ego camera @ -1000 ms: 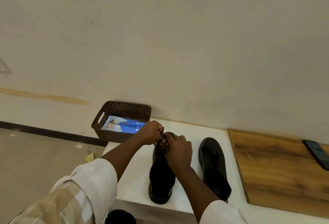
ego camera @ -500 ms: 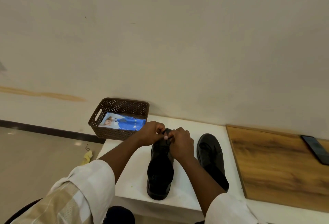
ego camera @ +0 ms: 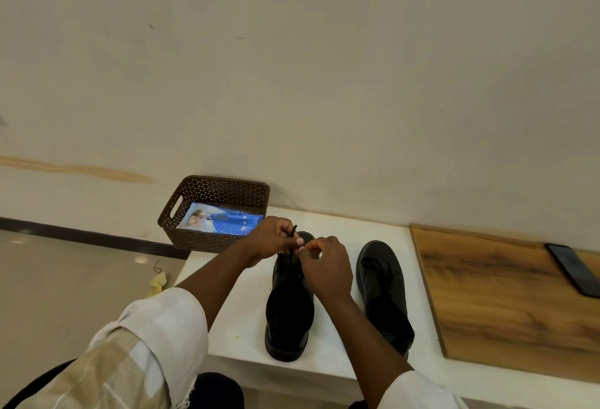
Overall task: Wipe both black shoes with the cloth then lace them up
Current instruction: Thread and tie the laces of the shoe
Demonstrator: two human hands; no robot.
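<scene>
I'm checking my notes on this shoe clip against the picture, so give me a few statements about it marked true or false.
1. Both hands work at the lace of the left shoe. True: the left hand and the right hand pinch the black lace above it.
2. The right shoe is being held. False: no hand touches it; it stands on the white table.
3. The brown basket is empty. False: a blue packet lies in it.
4. A phone lies on the wooden board. True.
5. The shoes stand on the wooden board. False: both stand on the white table beside it.
</scene>
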